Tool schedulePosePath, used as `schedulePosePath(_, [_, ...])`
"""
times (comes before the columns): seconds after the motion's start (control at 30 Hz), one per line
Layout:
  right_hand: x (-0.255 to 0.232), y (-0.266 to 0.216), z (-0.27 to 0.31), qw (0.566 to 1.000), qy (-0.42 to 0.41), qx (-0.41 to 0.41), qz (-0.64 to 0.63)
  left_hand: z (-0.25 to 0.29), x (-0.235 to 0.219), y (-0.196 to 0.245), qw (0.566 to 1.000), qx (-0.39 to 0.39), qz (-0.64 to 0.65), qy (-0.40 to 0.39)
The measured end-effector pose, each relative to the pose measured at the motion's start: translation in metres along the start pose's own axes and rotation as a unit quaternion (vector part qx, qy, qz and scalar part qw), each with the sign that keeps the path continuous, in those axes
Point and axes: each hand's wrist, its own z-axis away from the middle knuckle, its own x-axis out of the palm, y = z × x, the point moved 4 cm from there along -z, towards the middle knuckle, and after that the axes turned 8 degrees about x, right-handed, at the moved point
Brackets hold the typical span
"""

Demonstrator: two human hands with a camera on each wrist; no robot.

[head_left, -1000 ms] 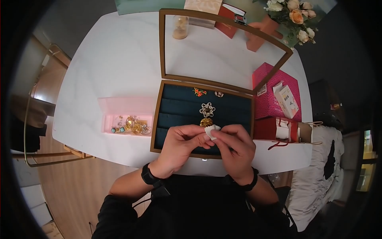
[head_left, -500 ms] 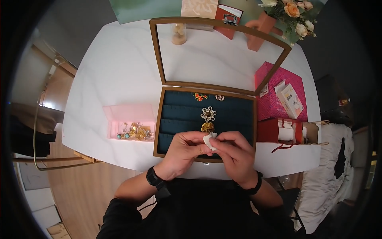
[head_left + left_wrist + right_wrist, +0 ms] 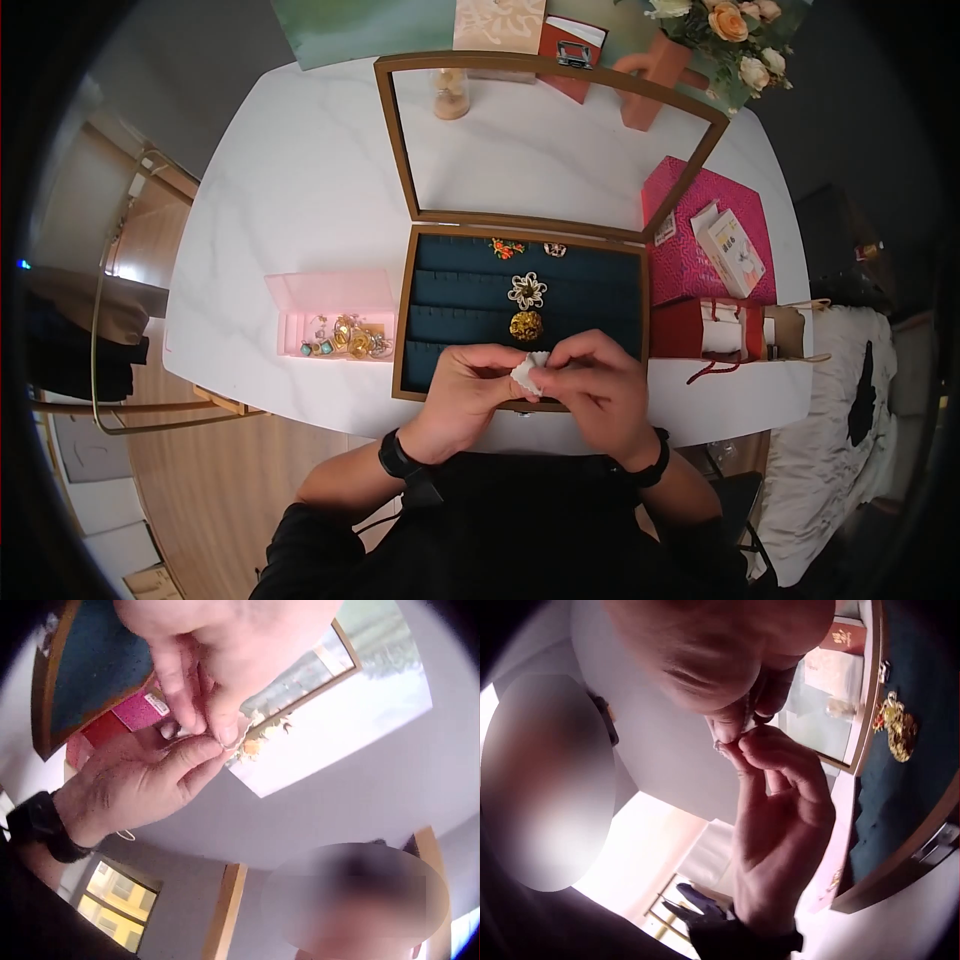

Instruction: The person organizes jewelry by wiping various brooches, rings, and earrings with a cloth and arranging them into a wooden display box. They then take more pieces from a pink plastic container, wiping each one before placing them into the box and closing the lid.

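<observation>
A small white scalloped piece (image 3: pixel 530 373) is pinched between the fingertips of both hands, over the front edge of the wooden case (image 3: pixel 404 320). The left hand (image 3: pixel 457 398) grips it from one side, the right hand (image 3: pixel 602 395) from the other. What the piece is, I cannot tell. On the case's dark teal lining lie a gold brooch (image 3: pixel 526 325), a silver flower brooch (image 3: pixel 527 291), a red and orange brooch (image 3: pixel 507 248) and a small round one (image 3: pixel 555 249). In the right wrist view fingers mostly hide the piece.
The glass lid (image 3: pixel 394 140) stands raised behind the case. Left of it is an open pink box (image 3: pixel 325 293) with jewellery. To the right are a magenta box (image 3: pixel 675 265), a small white box (image 3: pixel 733 250) and a red bag (image 3: pixel 676 330). A flower vase (image 3: pixel 648 95) stands behind.
Both hands have shifted slightly toward the case's front edge with the white piece, and the gold brooch now shows fully. The head view has moved a little.
</observation>
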Motion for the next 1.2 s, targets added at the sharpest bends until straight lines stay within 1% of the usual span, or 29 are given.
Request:
schedulePosePath(0.03, [-0.001,-0.001,-0.002,1.0,0.002,0.0,0.0,0.0,0.006,0.005,1.0,-0.001,0.0,-0.001])
schedulePosePath(0.1, [-0.001,0.001,-0.007,0.989,-0.012,0.093,-0.112,-0.002,0.016,0.024,0.984,0.088,-0.154,0.019])
schedulePosePath(0.13, [-0.002,-0.001,-0.009,0.989,-0.011,0.093,-0.113,-0.004,0.016,0.029,0.984,0.088,-0.155,0.019])
schedulePosePath(0.2, [0.001,0.002,-0.008,0.95,-0.042,0.193,-0.241,-0.004,0.019,0.041,0.964,0.121,-0.229,-0.053])
schedulePosePath(0.23, [0.001,0.0,-0.009,0.95,-0.043,0.192,-0.242,-0.005,0.017,0.042,0.964,0.121,-0.23,-0.053])
schedulePosePath(0.27, [0.001,-0.004,-0.01,0.962,-0.051,0.152,-0.222,-0.006,0.014,0.038,0.985,0.061,-0.154,-0.05])
schedulePosePath(0.3, [0.001,-0.008,-0.011,0.972,-0.058,0.111,-0.2,-0.007,0.012,0.032,0.996,0.001,-0.076,-0.049])
schedulePosePath(0.33, [0.002,-0.009,-0.01,0.971,-0.056,0.115,-0.203,-0.005,0.01,0.028,0.996,-0.004,-0.076,-0.047])
schedulePosePath(0.4, [0.0,-0.018,-0.012,0.99,-0.051,-0.015,-0.128,-0.005,0.01,0.017,0.994,-0.071,0.083,-0.031])
schedulePosePath(0.43, [0.0,-0.016,-0.012,0.99,-0.05,-0.014,-0.128,-0.004,0.011,0.016,0.993,-0.073,0.083,-0.031])
schedulePosePath(0.5, [0.0,-0.014,-0.011,0.992,-0.026,-0.044,-0.116,-0.004,0.013,0.019,0.998,-0.06,0.033,-0.016])
schedulePosePath(0.53, [0.001,-0.013,-0.01,0.992,-0.025,-0.046,-0.115,-0.005,0.016,0.022,0.998,-0.059,0.032,-0.018])
schedulePosePath(0.57, [0.003,-0.009,-0.008,0.987,-0.02,-0.005,-0.16,-0.005,0.018,0.029,0.999,-0.009,-0.052,-0.008])
schedulePosePath(0.6, [0.004,-0.005,-0.006,0.978,-0.015,0.035,-0.205,-0.006,0.02,0.036,0.99,0.043,-0.135,0.0])
schedulePosePath(0.63, [0.005,-0.005,-0.005,0.978,-0.015,0.034,-0.204,-0.007,0.022,0.038,0.99,0.043,-0.135,-0.001])
schedulePosePath(0.67, [0.006,-0.003,-0.005,0.967,-0.017,0.067,-0.246,-0.008,0.027,0.048,0.969,0.13,-0.206,-0.037])
schedulePosePath(0.7, [0.007,0.0,-0.004,0.952,-0.019,0.1,-0.287,-0.009,0.032,0.056,0.935,0.216,-0.273,-0.072])
schedulePosePath(0.73, [0.009,0.001,-0.002,0.952,-0.019,0.1,-0.288,-0.012,0.031,0.058,0.935,0.215,-0.273,-0.072])
schedulePosePath(0.77, [0.012,0.005,0.0,0.925,-0.026,0.146,-0.349,-0.013,0.035,0.067,0.877,0.308,-0.352,-0.107])
schedulePosePath(0.8, [0.015,0.008,0.001,0.892,-0.034,0.191,-0.408,-0.011,0.039,0.075,0.803,0.394,-0.425,-0.141])
schedulePosePath(0.83, [0.016,0.007,0.0,0.892,-0.034,0.191,-0.409,-0.013,0.04,0.08,0.802,0.394,-0.426,-0.14])
schedulePosePath(0.9, [0.017,0.005,0.001,0.867,-0.059,0.229,-0.439,-0.009,0.05,0.09,0.736,0.443,-0.482,-0.175])
schedulePosePath(1.03, [0.014,0.002,-0.002,0.85,-0.083,0.253,-0.455,-0.006,0.043,0.088,0.747,0.42,-0.477,-0.193])
schedulePosePath(1.07, [0.011,-0.002,-0.004,0.876,-0.091,0.226,-0.417,-0.008,0.037,0.081,0.818,0.354,-0.416,-0.179])
schedulePosePath(1.1, [0.01,-0.005,-0.006,0.899,-0.098,0.199,-0.377,-0.008,0.031,0.074,0.878,0.282,-0.349,-0.163])
schedulePosePath(1.13, [0.009,-0.006,-0.007,0.899,-0.098,0.199,-0.377,-0.005,0.029,0.069,0.879,0.283,-0.349,-0.162])
schedulePosePath(1.17, [0.008,-0.011,-0.009,0.925,-0.1,0.154,-0.333,-0.004,0.02,0.056,0.953,0.153,-0.235,-0.116])
schedulePosePath(1.2, [0.007,-0.015,-0.011,0.946,-0.101,0.107,-0.288,-0.003,0.012,0.043,0.991,0.019,-0.112,-0.066])
